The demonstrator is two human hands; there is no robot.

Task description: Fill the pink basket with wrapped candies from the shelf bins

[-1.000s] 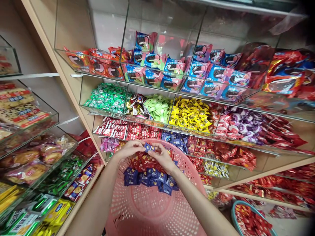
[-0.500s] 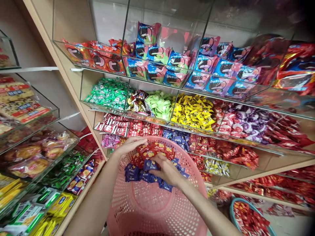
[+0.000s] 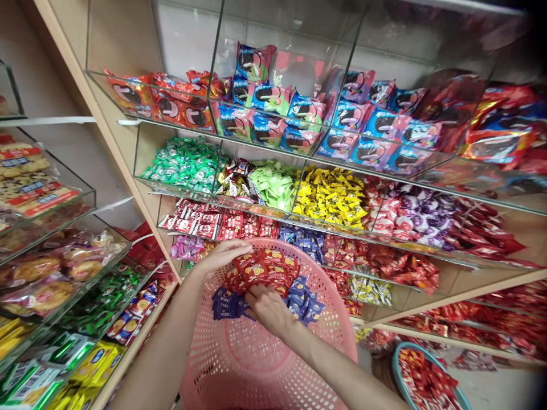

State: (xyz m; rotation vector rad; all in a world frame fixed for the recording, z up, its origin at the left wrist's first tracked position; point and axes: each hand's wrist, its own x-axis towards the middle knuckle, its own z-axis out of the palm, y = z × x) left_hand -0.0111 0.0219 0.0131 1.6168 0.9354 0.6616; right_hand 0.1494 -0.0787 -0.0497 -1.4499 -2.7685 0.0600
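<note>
A pink perforated plastic basket (image 3: 269,370) tilts up before me. My left hand (image 3: 224,254) lies over its upper left rim and holds it, fingers together and thumb out of sight. Inside, small red candy packets (image 3: 273,270) with orange pictures form a pile against the far wall. Below and beside them lie small blue candy packets (image 3: 225,303). My right hand (image 3: 269,307) reaches in, fingers curled down onto the blue packets at the lower edge of the red pile; its fingertips and what is under the palm are partly hidden.
Clear-fronted shelf bins behind the basket hold green candies (image 3: 183,165), yellow candies (image 3: 331,193) and blue packets (image 3: 302,242). Side shelves with wrapped cakes (image 3: 51,290) stand at left. A teal basket (image 3: 397,364) of red packets sits on the floor at lower right.
My right hand has moved left and slightly down within the basket, from the middle blue packets, uncovering more red and blue packets at right. My left hand stays on the rim.
</note>
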